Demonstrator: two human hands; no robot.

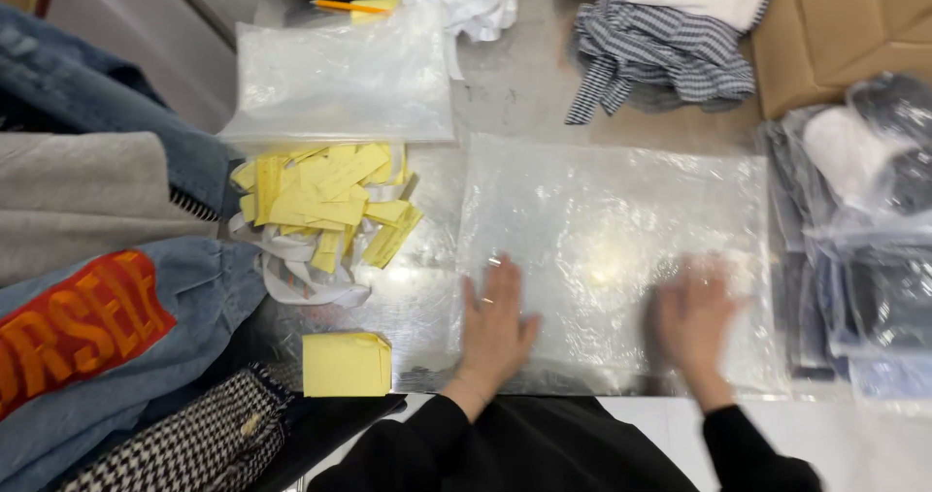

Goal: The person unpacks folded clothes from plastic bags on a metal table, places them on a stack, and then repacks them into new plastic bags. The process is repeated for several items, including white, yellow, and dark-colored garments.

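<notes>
A clear plastic bag (602,220) lies flat on the metal table (515,84) in front of me. My left hand (493,329) rests palm down on the bag's near left corner, fingers spread, a ring on one finger. My right hand (691,319) lies flat on the bag's near right part and is blurred by motion. Neither hand grips anything.
A heap of yellow paper slips (325,201) and a yellow pad (347,364) lie left of the bag. Another stack of clear bags (340,80) sits behind them. Denim clothes (107,327) pile at left, bagged garments (864,249) at right, a checked shirt (660,55) and cardboard box (845,26) behind.
</notes>
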